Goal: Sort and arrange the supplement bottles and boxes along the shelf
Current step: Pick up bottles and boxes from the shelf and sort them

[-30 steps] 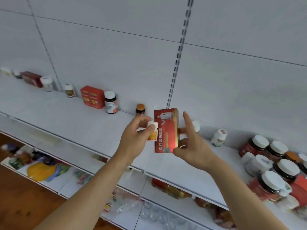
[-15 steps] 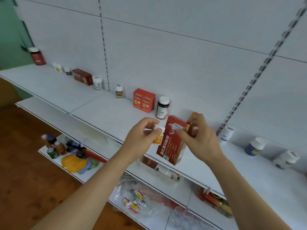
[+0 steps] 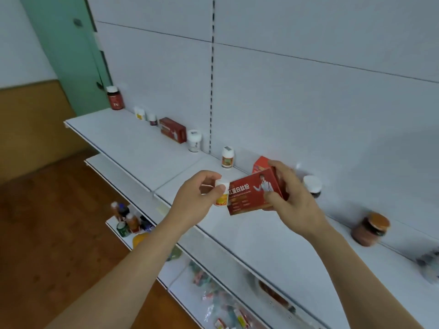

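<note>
Your left hand [image 3: 198, 198] is pinching the small white bottle [image 3: 222, 196], your right hand [image 3: 288, 194] is gripping the red box [image 3: 255, 194], both carried above the shelf [image 3: 133, 143], probably bound for the row at 11 o'clock.

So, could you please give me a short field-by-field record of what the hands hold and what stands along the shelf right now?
left hand: holds small white bottle with yellow-orange label
right hand: grips red cardboard box printed with white characters, tilted, above the shelf
white metal shelf: back row of bottles and boxes along the wall
far left end: red-labelled jar with white lid
mid row: dark red box lying flat
right side: brown jar with orange lid, blurred
</note>
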`<state>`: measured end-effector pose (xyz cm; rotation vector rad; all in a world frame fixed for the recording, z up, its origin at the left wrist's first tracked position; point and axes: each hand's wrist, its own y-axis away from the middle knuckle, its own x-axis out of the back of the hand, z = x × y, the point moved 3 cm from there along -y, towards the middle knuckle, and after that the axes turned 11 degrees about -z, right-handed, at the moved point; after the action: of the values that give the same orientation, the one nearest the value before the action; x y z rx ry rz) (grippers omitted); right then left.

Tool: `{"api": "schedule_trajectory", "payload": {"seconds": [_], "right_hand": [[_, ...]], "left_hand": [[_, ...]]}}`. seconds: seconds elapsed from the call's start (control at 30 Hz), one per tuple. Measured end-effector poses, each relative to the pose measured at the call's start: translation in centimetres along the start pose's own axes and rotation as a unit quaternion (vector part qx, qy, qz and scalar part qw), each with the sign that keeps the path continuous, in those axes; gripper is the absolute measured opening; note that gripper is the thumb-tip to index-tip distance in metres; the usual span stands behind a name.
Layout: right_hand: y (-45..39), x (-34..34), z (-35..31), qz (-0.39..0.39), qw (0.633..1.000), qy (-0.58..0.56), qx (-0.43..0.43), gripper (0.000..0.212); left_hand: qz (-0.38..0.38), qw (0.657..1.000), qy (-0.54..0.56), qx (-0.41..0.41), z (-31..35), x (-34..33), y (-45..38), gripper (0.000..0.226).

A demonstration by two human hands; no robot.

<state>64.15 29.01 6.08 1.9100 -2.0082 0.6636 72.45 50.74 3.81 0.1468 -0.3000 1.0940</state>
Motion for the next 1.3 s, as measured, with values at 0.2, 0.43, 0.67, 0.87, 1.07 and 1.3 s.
{"api": "schedule_trajectory", "payload": {"seconds": [0.2,0.43,0.67,0.87,1.07,1.3], "right_hand": [[-8.1,-2.7,-0.6,0.025,1.000,0.007,-0.011,0.043],[-16.0,-8.6,-2.6,0.047,0.994,0.088,-0.038,0.041],[-23.4,-16.9,-4.8,0.083,0.985,0.118,-0.092,0.038],[-29.8,-22.9,-5.6,0.104,0.978,0.151,-0.096,0.037],[-36.6,-26.1,-3.6,0.098,0.977,0.166,-0.092,0.035],[-41.2,-29.1,0.2,0.158,0.969,0.181,-0.062,0.036]], "left_hand": [[0.034,0.999,-0.008,0.004,-1.7,7.0,-4.8,0.020],[0.038,0.999,0.003,-0.003,-5.7,15.8,-9.4,0.018],[-0.018,0.999,-0.032,-0.034,-9.2,25.9,-14.0,0.019],[-0.050,0.996,-0.055,-0.059,-11.3,32.5,-17.8,0.022],[-0.071,0.993,-0.063,-0.066,-13.8,36.0,-23.7,0.022],[-0.118,0.987,-0.085,-0.075,-15.4,37.4,-30.3,0.023]]}}
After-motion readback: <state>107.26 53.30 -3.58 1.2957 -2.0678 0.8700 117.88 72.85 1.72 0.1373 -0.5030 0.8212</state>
